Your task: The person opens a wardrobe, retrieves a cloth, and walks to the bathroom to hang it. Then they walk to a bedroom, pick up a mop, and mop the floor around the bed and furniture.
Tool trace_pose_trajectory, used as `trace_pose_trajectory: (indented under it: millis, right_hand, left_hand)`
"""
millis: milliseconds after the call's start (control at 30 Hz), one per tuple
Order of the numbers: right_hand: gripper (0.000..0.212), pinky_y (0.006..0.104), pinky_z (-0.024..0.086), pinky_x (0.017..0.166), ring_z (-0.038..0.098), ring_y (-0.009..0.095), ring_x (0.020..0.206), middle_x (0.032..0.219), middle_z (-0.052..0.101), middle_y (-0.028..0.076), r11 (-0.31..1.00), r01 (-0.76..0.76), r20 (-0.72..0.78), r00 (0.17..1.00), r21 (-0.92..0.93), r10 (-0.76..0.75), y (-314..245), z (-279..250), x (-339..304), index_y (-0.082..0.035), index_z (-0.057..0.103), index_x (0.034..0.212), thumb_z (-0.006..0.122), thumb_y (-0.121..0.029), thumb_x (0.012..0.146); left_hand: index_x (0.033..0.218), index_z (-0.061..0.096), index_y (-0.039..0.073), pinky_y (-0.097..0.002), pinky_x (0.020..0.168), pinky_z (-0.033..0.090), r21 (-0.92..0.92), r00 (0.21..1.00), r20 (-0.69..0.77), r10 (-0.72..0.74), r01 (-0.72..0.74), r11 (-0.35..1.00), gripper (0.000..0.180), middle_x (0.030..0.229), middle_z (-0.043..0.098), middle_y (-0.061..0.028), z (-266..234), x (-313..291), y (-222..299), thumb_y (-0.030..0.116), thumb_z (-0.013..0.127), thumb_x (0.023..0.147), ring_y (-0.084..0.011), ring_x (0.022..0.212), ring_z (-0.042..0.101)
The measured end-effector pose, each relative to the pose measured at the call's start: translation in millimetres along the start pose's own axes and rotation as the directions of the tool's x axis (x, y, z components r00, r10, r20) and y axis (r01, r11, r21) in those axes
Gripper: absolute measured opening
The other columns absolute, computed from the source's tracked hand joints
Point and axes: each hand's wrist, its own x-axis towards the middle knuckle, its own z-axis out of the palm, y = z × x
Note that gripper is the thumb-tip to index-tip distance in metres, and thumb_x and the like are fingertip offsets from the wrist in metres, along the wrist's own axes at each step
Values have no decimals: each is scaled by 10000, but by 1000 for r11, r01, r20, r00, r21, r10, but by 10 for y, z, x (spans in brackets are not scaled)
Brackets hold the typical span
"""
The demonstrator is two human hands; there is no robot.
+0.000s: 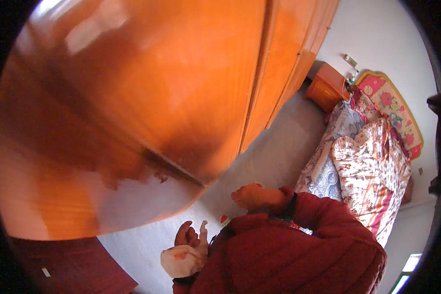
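My left hand, low in the middle, has its fingers curled around a pale, crumpled cloth-like thing with orange patches. A narrow pale end of it sticks up beside my fingers. To the right, my right hand is held in front of my dark red padded sleeve with its fingers closed. What it holds, if anything, is hidden. Both hands are apart from the large glossy orange wooden wardrobe, which fills the upper left. A small red-and-white thing shows between my hands.
On the right stands a bed with a flowered quilt and a painted headboard. A wooden nightstand is beside it, against the white wall. Grey floor runs between wardrobe and bed. A dark red panel lies at lower left.
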Motion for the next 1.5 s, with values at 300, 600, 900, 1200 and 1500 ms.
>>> trace_pose_trajectory:
  millis: [300, 600, 900, 1200, 1500]
  right_hand:
    - [156, 465, 465, 627, 582, 387, 738, 797, 597, 188, 993, -53, -291, 953, 107, 82, 1375, -464, -955, -37, 551, 892, 537, -166, 805]
    - [68, 453, 453, 571, 563, 372, 685, 774, 573, 156, 963, -191, -540, 799, 190, 265, 3089, -1577, -2565, -64, 524, 796, 533, -130, 788]
    - [152, 427, 483, 604, 563, 354, 729, 815, 578, 136, 944, -220, -829, 553, -246, -87, 4007, -3138, -2406, -59, 562, 915, 564, -85, 766]
    - [274, 390, 493, 643, 593, 303, 815, 862, 589, 131, 832, -204, -713, 641, -517, -286, 4401, -4275, -1673, -80, 565, 1029, 560, -142, 763]
    - [167, 380, 470, 524, 622, 270, 619, 643, 604, 90, 859, -46, -504, 826, -509, -254, 4539, -4554, -1456, -91, 612, 900, 525, -196, 804]
  left_hand:
    - [1072, 579, 106, -219, 450, 308, -508, 841, 534, -92, 405, 760, 237, 625, 346, 48, 1188, 857, 248, 246, 594, 880, -66, 486, 313]
    - [1352, 366, 116, -235, 769, 405, -434, 623, 728, 286, 97, 896, 511, 1144, 462, -20, 2863, 920, 1929, 154, 562, 881, -101, 870, 452]
    - [1313, 455, 125, -199, 685, 373, -438, 547, 769, 331, 72, 896, 438, 963, 513, 8, 4383, 1595, 3427, 327, 496, 926, -52, 785, 443]
    - [1131, 558, 88, -192, 458, 245, -560, 681, 728, 81, 522, 643, 362, 660, 433, 53, 5526, 2165, 4060, 368, 532, 903, -35, 508, 330]
    - [780, 589, 127, -236, 384, 239, -437, 780, 625, -20, 372, 819, 358, 515, 459, 12, 5873, 2408, 4090, 461, 502, 877, -79, 403, 354]
